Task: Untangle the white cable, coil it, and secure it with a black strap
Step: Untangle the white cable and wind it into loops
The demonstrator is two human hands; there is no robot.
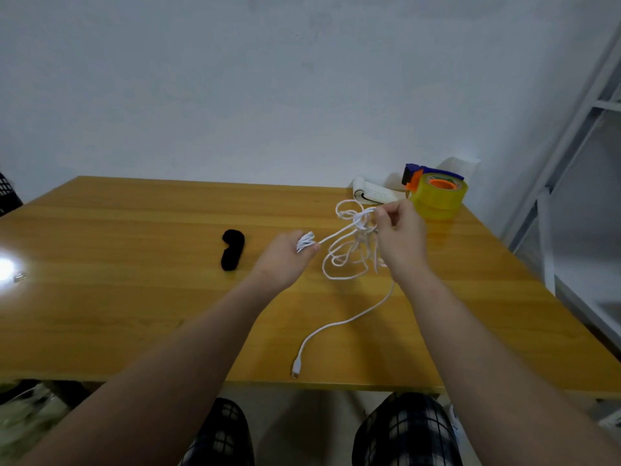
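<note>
White and thin, the cable (pixel 347 253) looks light and limp, likely to snag on itself rather than hold a shape. My left hand (pixel 289 253) grips a small bundle of finished loops. My right hand (pixel 400 237) pinches the knot of the tangle, lifted above the worktop (pixel 134 297) towards its far right corner. One loose run trails to the plug (pixel 295 368) at the near edge. I judge the knot's outer loops the best place to pull. The black strap (pixel 232 249) lies just left of my left hand. A tape dispenser (pixel 437 193) crowds the far right corner, while open room lies left and near.
</note>
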